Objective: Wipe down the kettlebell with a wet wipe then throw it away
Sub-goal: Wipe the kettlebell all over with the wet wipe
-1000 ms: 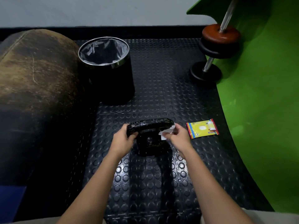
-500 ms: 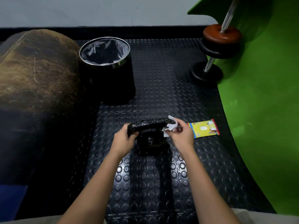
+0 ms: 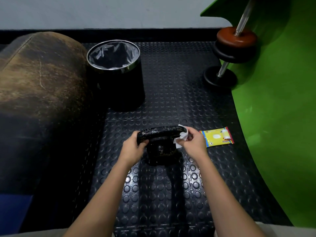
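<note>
The kettlebell (image 3: 161, 147) stands upright on the studded rubber floor (image 3: 171, 93), directly in front of the person. Its handle (image 3: 160, 132) runs left to right across the view.

The left hand (image 3: 132, 148) grips the left end of the handle, fingers curled round it, steadying the weight. The right hand (image 3: 192, 142) pinches a white wet wipe (image 3: 182, 136) between thumb and fingers and holds it against the right end of the handle.

Judged step: wiping is in progress at the handle's right end; the body below appears not yet covered.

The wipe lies on the handle's long axis, so the next stroke would run leftward along it toward the left hand.

The bin (image 3: 116, 72) stands beyond the kettlebell and to the left, well apart. The wipe packet (image 3: 216, 136) lies just right of the right hand.
</note>
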The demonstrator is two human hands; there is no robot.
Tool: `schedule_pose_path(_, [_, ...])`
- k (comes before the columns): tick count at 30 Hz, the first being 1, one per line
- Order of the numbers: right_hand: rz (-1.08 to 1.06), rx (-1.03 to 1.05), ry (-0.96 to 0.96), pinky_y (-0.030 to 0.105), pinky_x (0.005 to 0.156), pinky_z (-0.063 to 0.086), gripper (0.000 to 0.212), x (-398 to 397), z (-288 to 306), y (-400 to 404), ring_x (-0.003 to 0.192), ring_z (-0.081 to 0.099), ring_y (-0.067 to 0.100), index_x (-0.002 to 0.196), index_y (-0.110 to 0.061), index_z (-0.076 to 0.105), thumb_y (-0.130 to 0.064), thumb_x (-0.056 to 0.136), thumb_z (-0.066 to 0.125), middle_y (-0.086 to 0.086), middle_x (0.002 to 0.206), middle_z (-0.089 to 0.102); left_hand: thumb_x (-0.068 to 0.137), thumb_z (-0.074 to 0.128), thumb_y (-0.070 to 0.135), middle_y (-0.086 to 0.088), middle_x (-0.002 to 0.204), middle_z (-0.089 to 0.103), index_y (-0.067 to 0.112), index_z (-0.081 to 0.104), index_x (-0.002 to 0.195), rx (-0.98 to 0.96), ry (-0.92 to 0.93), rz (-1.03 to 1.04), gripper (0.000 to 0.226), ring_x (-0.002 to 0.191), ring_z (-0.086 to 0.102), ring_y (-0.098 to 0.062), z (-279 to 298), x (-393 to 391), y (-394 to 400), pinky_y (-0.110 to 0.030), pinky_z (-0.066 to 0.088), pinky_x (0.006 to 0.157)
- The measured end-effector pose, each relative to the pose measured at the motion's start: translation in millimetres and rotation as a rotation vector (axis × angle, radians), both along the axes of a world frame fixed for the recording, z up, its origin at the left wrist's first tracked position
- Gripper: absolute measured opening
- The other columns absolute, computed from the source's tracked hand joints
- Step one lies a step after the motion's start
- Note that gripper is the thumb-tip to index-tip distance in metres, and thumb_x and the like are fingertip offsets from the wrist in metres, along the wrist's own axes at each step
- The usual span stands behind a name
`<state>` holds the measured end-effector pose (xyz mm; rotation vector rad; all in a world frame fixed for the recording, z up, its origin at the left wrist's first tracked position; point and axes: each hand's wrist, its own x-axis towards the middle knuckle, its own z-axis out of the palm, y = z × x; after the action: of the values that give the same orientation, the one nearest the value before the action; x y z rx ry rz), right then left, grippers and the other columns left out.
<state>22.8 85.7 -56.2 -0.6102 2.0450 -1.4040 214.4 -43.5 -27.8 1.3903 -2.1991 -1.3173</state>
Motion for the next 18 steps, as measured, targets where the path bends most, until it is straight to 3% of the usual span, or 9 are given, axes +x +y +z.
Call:
schedule_pose_path(3, [-0.03,-0.055,0.027,0.014,0.071,0.053,0.051,1.2,5.1,3.1,0.074,0.063,-0.002,0.109,-0.037,0.07,0.0,0.075,0.081,-0.013,0.091,0.073,0.093,0.061,0.025,0.004,0.097,0.065,0.023,0.054,0.117,-0.001,0.003,0.003,0.025,0.089,0.062,-0.015,0.2,-0.3,0.0,-0.025,0.042,0.074])
schedule_pose_path(7, [0.005,0.004,-0.016,0.029,0.08,0.058,0.051,1.1,0.4,2.7,0.086,0.071,0.014,0.106,-0.037,0.068,-0.002,0.073,0.084,-0.008,0.092,0.076,0.094,0.061,0.025,0.003,0.099,0.065,0.023,0.054,0.117,0.005,0.001,-0.002,0.025,0.089,0.062,-0.016,0.4,-0.3,0.4,-0.026,0.043,0.074])
schedule_pose_path(8, [0.026,0.005,-0.024,0.027,0.078,0.057,0.051,-0.9,1.0,1.7,0.088,0.072,0.016,0.105,-0.037,0.067,0.0,0.073,0.084,-0.007,0.093,0.076,0.094,0.061,0.025,0.003,0.099,0.065,0.023,0.054,0.118,0.005,-0.001,-0.002,0.025,0.089,0.062,-0.016,0.5,0.1,0.3,-0.026,0.044,0.074])
schedule_pose_path(11, [0.005,-0.023,0.025,0.014,0.07,0.052,0.056,-3.7,8.7,1.9,0.079,0.067,0.002,0.103,-0.041,0.069,0.005,0.073,0.081,-0.012,0.091,0.074,0.094,0.061,0.026,0.004,0.1,0.065,0.024,0.054,0.118,-0.003,-0.003,-0.008,0.025,0.091,0.062,-0.015,0.8,0.4,0.1,-0.025,0.042,0.074])
schedule_pose_path(14, [-0.029,-0.033,0.016,0.026,0.078,0.058,0.054,-0.7,1.5,4.2,0.078,0.065,0.007,0.102,-0.044,0.069,0.0,0.074,0.082,-0.005,0.091,0.076,0.094,0.061,0.025,0.004,0.1,0.065,0.023,0.054,0.118,0.006,0.0,-0.005,0.025,0.092,0.061,-0.014,0.9,-0.7,0.3,-0.024,0.041,0.075])
schedule_pose_path(16, [0.016,-0.003,-0.011,0.038,0.085,0.059,0.05,-0.7,-0.6,4.6,0.08,0.068,0.009,0.109,-0.036,0.07,-0.003,0.073,0.084,-0.004,0.091,0.076,0.094,0.061,0.025,0.004,0.1,0.065,0.023,0.054,0.118,0.004,-0.004,-0.006,0.025,0.092,0.06,-0.013,0.6,-0.3,0.6,-0.024,0.041,0.075])
schedule_pose_path(18, [0.048,0.011,-0.015,0.027,0.078,0.059,0.051,-4.3,3.0,3.6,0.075,0.067,-0.001,0.117,-0.026,0.07,-0.001,0.074,0.083,-0.013,0.084,0.074,0.094,0.061,0.025,0.004,0.1,0.065,0.023,0.054,0.119,0.0,-0.008,-0.004,0.026,0.092,0.06,-0.013,0.7,0.3,0.3,-0.024,0.041,0.075])
